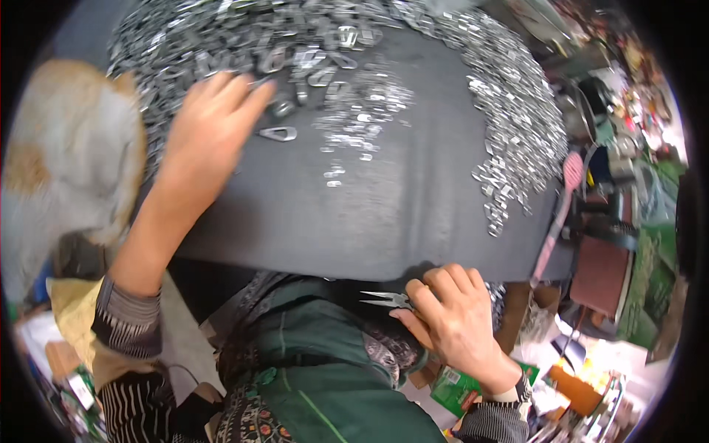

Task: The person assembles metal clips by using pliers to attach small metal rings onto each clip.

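Observation:
My left hand (210, 129) reaches over the near edge of a big heap of teardrop-shaped metal clips (214, 33). Its fingers are stretched and a little blurred, with the thumb apart, and I see nothing held in them. Just right of that hand, one loose teardrop clip (278, 134) lies on the dark grey table (421, 184). At the table's front edge, my right hand (454, 317) is closed around needle-nose pliers (388, 299). The slim jaws point left, slightly parted with nothing between them, above my lap; the handles are hidden in my palm.
A scatter of small shiny metal pieces (369, 107) lies mid-table, and a larger band of them (517, 118) curves along the right side. A pink swatter-like tool (567, 192) leans by the right edge. A stained whitish sack-like thing (74, 148) stands at left.

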`<state>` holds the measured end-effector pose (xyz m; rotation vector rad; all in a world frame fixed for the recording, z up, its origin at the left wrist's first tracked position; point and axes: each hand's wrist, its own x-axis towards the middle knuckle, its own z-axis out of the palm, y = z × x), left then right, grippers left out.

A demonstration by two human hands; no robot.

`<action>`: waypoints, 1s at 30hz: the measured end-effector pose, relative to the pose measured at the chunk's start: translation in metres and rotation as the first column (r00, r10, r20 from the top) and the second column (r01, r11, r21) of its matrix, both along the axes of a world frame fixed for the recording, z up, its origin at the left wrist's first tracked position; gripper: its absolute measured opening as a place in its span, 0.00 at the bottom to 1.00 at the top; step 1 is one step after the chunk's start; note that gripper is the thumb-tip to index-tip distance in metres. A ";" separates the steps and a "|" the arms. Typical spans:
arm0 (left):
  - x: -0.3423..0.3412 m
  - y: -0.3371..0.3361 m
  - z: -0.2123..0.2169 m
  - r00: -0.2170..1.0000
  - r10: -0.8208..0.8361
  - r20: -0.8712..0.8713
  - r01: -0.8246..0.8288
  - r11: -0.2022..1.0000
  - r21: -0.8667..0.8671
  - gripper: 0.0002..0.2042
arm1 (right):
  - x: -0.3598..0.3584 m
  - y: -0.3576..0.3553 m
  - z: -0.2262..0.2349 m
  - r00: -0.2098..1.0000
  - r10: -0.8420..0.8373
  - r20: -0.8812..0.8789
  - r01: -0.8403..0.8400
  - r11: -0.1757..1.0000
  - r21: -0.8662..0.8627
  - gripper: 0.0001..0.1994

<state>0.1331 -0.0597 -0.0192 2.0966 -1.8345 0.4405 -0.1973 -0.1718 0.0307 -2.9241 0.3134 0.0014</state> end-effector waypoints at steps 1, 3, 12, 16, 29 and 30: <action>-0.008 0.009 0.002 1.000 0.019 -0.012 -0.019 1.000 -0.002 0.18 | -0.009 -0.009 0.000 0.999 -0.044 0.006 0.043 0.998 0.052 0.17; -0.018 0.025 -0.006 0.994 0.073 -0.082 -0.078 0.995 -0.057 0.15 | -0.023 -0.035 -0.008 0.985 -0.151 0.078 0.143 0.985 0.099 0.17; -0.017 0.014 0.007 0.771 0.130 -0.624 -0.392 0.869 -0.303 0.09 | 0.041 -0.173 -0.044 0.808 -0.484 0.336 0.580 0.758 -0.300 0.10; -0.004 0.039 0.018 -0.207 -0.301 -0.931 -0.461 0.869 -0.179 0.16 | 0.043 -0.144 -0.030 0.854 -0.481 0.199 0.517 0.831 -0.206 0.10; -0.111 0.055 0.030 -0.757 0.175 -0.629 0.137 0.985 0.109 0.07 | 0.016 -0.091 -0.001 0.799 -0.582 0.151 0.489 0.776 0.399 0.07; -0.120 0.053 0.030 -0.715 0.181 -0.676 0.157 0.983 0.097 0.11 | 0.018 -0.075 0.000 0.823 -0.561 0.090 0.402 0.688 0.604 0.07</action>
